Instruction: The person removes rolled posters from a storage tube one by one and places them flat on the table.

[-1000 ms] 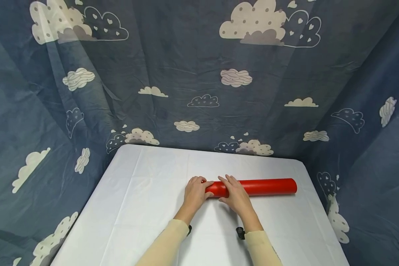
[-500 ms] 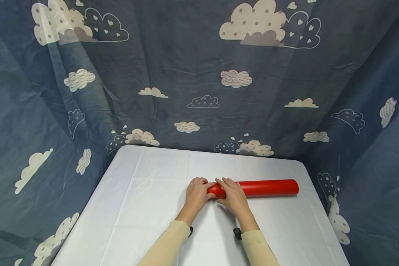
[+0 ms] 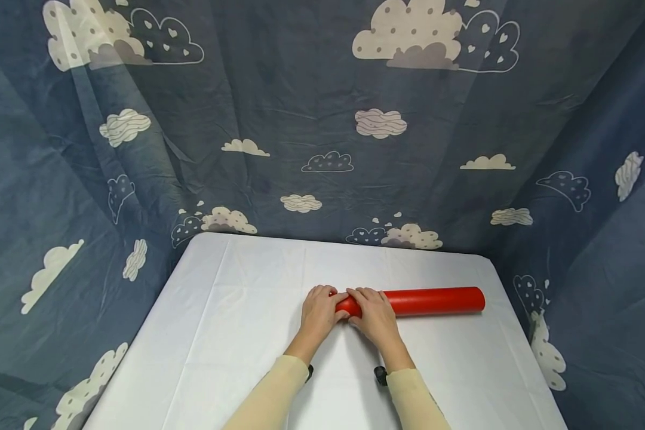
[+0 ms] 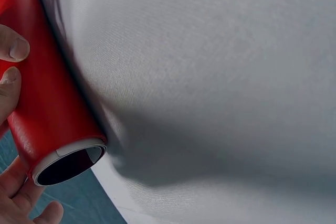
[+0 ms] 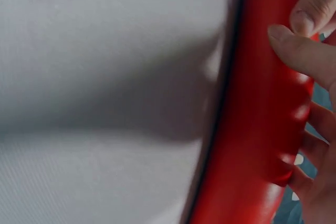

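A red rolled-up sheet lies crosswise on the white-covered table. My left hand grips its left end, with the thumb on the near side and the fingers over the far side. Close beside it, my right hand holds the roll too, and the two thumbs nearly meet. In the left wrist view, the open end of the roll shows pale, thin layers around a dark hollow. Small dents mark the red surface by the right fingers in the right wrist view. The roll's right part extends past both hands.
White cloth covers the table, with faint fold lines. A dark blue curtain printed with clouds hangs behind it and along both sides. Black straps or devices sit at both wrists.
My right hand has moved slightly left along the roll, closer to my left hand. The roll's right end sits slightly further right. Both hands keep their hold.
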Motion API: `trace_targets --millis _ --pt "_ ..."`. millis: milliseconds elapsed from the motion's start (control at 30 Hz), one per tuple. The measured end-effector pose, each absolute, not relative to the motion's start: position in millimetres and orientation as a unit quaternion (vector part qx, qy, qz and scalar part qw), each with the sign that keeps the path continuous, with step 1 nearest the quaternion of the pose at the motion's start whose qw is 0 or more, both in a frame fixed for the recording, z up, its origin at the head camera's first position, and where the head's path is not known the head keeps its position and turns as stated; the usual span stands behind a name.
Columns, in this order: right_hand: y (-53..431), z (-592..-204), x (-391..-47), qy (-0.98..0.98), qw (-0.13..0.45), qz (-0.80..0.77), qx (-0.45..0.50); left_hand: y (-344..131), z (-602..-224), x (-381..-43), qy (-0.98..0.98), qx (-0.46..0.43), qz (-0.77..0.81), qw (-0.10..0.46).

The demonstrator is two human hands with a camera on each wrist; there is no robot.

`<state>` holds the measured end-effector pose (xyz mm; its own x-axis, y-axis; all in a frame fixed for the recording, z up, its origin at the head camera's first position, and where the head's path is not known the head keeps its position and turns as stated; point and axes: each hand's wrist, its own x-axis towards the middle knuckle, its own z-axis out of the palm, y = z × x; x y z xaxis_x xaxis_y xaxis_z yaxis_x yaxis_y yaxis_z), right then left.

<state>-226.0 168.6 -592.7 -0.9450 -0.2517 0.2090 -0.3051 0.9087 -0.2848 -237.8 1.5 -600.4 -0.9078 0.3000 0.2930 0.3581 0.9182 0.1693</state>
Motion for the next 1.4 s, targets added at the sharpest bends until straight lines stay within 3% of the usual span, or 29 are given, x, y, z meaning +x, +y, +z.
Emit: trace_targets --millis 267,833,967,1200,1400 --pt "167 -598 -227 -0.976 0.110 0.135 0.132 2 -603 -237 -0.964 -0.172 -0.128 0.157" --pt "164 -598 -227 -0.980 0.088 0.129 0.122 -21 -598 -229 -0.952 -0.101 -0.247 0.152" --pt "165 -599 -228 -0.979 0.091 0.132 0.122 -31 -598 -227 -0.930 -0.051 -0.347 0.109" --pt "166 -601 -227 -0.977 0.099 0.143 0.122 -40 -612 -227 -0.836 0.011 -0.548 -0.021" --pt "165 -600 -226 -0.978 0.093 0.141 0.119 -40 -621 -226 -0.779 0.024 -0.624 -0.062"
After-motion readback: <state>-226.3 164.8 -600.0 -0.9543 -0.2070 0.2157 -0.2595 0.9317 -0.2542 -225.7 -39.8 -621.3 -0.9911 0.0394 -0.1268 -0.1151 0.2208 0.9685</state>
